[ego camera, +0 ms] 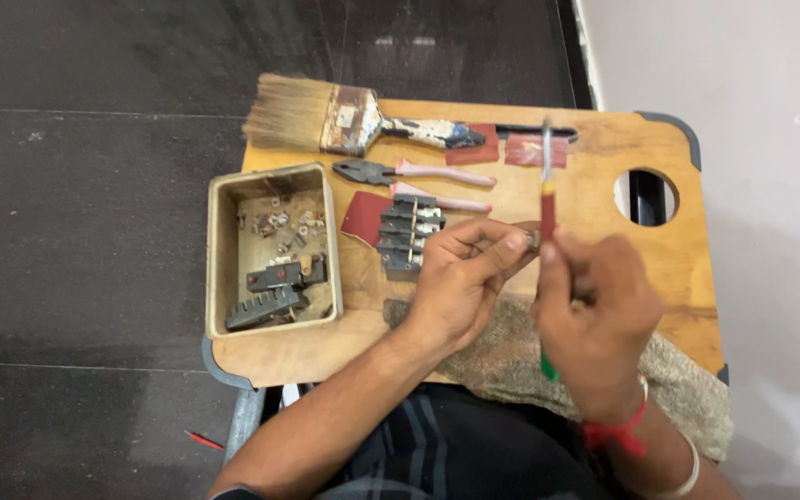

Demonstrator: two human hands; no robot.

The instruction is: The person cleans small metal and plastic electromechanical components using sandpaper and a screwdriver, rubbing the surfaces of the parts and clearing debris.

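My right hand (594, 310) grips a screwdriver (546, 194) with a red and green handle, its metal shaft pointing away from me over the wooden board (604, 148). My left hand (460, 278) pinches a small metal part (531, 239) right beside the screwdriver's shaft. Just beyond my left fingers lies a stack of dark grey electrical contact blocks (406, 231) on a piece of red sandpaper (366, 215).
A shallow tray (219, 255) at the left holds small metal bits and dark blocks. Pliers (414, 172) with pink handles and a wide paintbrush (344, 118) lie at the board's far side. A grey cloth (511, 356) covers my lap edge. The dark tiled floor (85, 185) surrounds the board.
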